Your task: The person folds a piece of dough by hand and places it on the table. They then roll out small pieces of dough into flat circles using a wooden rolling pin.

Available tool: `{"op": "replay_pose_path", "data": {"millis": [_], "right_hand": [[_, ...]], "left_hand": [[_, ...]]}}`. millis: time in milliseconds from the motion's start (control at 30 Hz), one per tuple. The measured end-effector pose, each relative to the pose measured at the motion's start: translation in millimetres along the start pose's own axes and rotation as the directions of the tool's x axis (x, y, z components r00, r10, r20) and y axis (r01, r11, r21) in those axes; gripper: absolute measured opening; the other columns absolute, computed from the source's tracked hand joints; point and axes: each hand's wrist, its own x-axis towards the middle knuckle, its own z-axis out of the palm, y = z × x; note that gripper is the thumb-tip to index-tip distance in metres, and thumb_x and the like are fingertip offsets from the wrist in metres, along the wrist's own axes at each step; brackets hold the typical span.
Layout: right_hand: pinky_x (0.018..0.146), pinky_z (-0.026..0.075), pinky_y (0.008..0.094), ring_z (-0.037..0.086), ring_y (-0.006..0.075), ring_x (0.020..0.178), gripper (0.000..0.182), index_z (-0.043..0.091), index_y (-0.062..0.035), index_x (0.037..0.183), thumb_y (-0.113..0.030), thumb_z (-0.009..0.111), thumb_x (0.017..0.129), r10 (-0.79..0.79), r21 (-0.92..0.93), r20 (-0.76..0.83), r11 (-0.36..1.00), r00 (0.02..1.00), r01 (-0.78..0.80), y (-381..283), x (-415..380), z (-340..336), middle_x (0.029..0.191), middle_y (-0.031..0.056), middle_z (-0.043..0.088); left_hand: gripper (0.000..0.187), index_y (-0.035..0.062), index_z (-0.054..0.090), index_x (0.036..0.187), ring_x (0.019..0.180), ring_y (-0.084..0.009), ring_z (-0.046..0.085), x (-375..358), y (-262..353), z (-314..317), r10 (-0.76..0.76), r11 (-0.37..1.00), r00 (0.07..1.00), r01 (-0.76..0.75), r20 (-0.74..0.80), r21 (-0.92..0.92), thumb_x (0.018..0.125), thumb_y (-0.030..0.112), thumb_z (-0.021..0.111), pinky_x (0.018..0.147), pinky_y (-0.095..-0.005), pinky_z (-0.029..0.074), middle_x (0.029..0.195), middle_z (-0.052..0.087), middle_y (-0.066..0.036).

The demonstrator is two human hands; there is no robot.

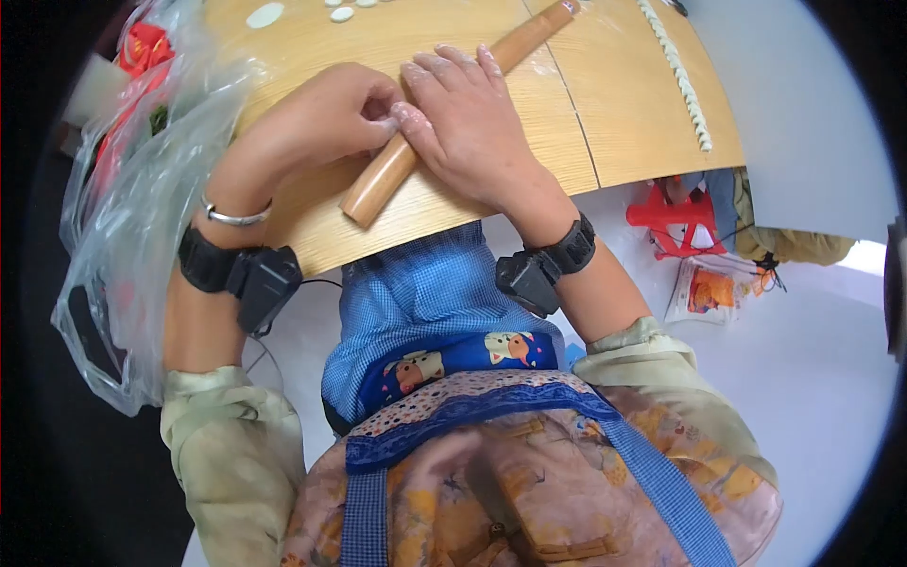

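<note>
Wood lies beneath my right hand: the rolling pin slants across the tabletop, its near end towards my left at the edge by my body, its far end away to the right. My right hand is the nearer, laid over the pin's middle with its fingers stretched forward and only slightly parted, floury on the backs, thumb towards the left hand. That one comes in from the pin's left side, fingers curled inwards, their tips meeting around my right thumb; I can't tell whether they pinch anything, since the knuckles hide them. Beyond my left hand, near the tabletop's far side, lie a larger pale disc and several small pale rounds. Well off to the right, past the seam, a long row of pale pieces stretches away from me. A clear plastic bag crowds the left edge beside my left forearm, but I see nothing standing between my right palm and the wood.
</note>
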Motion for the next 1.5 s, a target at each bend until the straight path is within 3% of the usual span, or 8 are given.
{"op": "replay_pose_path", "data": {"millis": [167, 267, 333, 700, 900, 1067, 1267, 1500], "right_hand": [[0.12, 0.024, 0.0574, 0.044, 0.0408, 0.138, 0.057, 0.057, 0.005, 0.134, -0.04, 0.048, 0.102, 0.017, 0.008, -0.04, 1.0, 0.999, -0.017, 3, -23, -7, 0.141, 0.0237, 0.054], [0.121, 0.022, 0.0567, 0.041, 0.0411, 0.142, 0.06, 0.054, 0.0048, 0.139, -0.041, 0.048, 0.101, 0.059, -0.02, -0.001, 0.998, 0.998, -0.059, 6, -42, -20, 0.146, 0.0242, 0.051], [0.122, 0.021, 0.0567, 0.039, 0.041, 0.144, 0.063, 0.052, 0.0046, 0.141, -0.042, 0.051, 0.1, 0.075, 0.018, 0.043, 0.997, 0.996, -0.076, 4, -48, -24, 0.147, 0.0247, 0.05], [0.123, 0.017, 0.0584, 0.037, 0.0397, 0.145, 0.066, 0.053, 0.0047, 0.138, -0.045, 0.053, 0.095, 0.079, 0.08, 0.054, 0.993, 0.995, -0.084, 2, -22, -7, 0.144, 0.0248, 0.051], [0.12, 0.022, 0.0603, 0.047, 0.0395, 0.134, 0.058, 0.062, 0.0028, 0.124, -0.046, 0.057, 0.093, 0.056, 0.154, -0.004, 0.986, 0.998, -0.055, -3, 0, 0, 0.129, 0.0214, 0.058], [0.121, 0.02, 0.0591, 0.048, 0.038, 0.134, 0.056, 0.066, 0.0006, 0.12, -0.047, 0.058, 0.093, 0.118, 0.138, -0.108, 0.985, 0.987, -0.103, -3, -11, 15, 0.126, 0.0194, 0.062], [0.12, 0.021, 0.0589, 0.052, 0.0369, 0.13, 0.058, 0.069, 0.0004, 0.116, -0.051, 0.055, 0.095, 0.067, 0.065, -0.285, 0.997, 0.956, -0.051, 0, -17, 21, 0.119, 0.0188, 0.066], [0.118, 0.025, 0.058, 0.052, 0.0345, 0.129, 0.061, 0.066, 0.0003, 0.12, -0.053, 0.058, 0.092, 0.063, 0.041, -0.256, 0.998, 0.965, -0.054, 0, -26, 12, 0.119, 0.017, 0.064]], "left_hand": [[0.015, -0.0044, 0.065, 0.091, 0.07, -0.0055, 0.055, -2, 3, -1, 0.016, 0.997, 0.997, -0.021, 0.074, 0.076, 0.082, 0.008, 0.064, 0.063, -0.0239, 0.046, 0.076, 0.061, 0.001], [0.014, -0.002, 0.064, 0.091, 0.071, -0.0049, 0.053, 3, 0, 1, -0.006, 1.0, 0.995, 0.008, 0.099, -0.021, 0.081, 0.007, 0.065, 0.064, -0.0229, 0.045, 0.077, 0.059, 0.003], [0.011, 0.0003, 0.063, 0.091, 0.071, -0.0048, 0.054, 2, -2, 1, -0.014, 0.999, 1.0, 0.013, -0.016, -0.04, 0.082, 0.006, 0.065, 0.063, -0.0219, 0.045, 0.079, 0.057, 0.003], [0.005, -0.0032, 0.066, 0.088, 0.068, -0.0059, 0.059, 1, -4, 6, -0.169, 0.975, 0.986, 0.169, 0.008, -0.144, 0.084, -0.001, 0.065, 0.061, -0.0238, 0.048, 0.075, 0.064, 0.0], [0.005, -0.0044, 0.066, 0.09, 0.071, -0.0066, 0.058, 2, -13, -1, -0.033, 0.999, 0.999, 0.034, 0.036, -0.015, 0.086, 0.0, 0.066, 0.064, -0.0245, 0.047, 0.075, 0.064, -0.002], [0.005, -0.0017, 0.063, 0.091, 0.078, -0.006, 0.056, 5, -14, -1, -0.08, 0.994, 0.991, 0.071, 0.105, 0.081, 0.089, 0.001, 0.066, 0.068, -0.0244, 0.047, 0.082, 0.063, 0.001], [0.004, -0.0017, 0.059, 0.094, 0.077, -0.0063, 0.054, 5, -18, -7, -0.124, 0.99, 0.988, 0.129, 0.094, -0.051, 0.091, -0.003, 0.06, 0.069, -0.0238, 0.046, 0.084, 0.059, 0.001], [0.007, 0.0009, 0.058, 0.099, 0.079, -0.0061, 0.052, 1, 0, -3, -0.123, 0.992, 0.983, 0.127, 0.138, -0.02, 0.093, 0.002, 0.063, 0.073, -0.0227, 0.044, 0.086, 0.057, 0.002]]}}
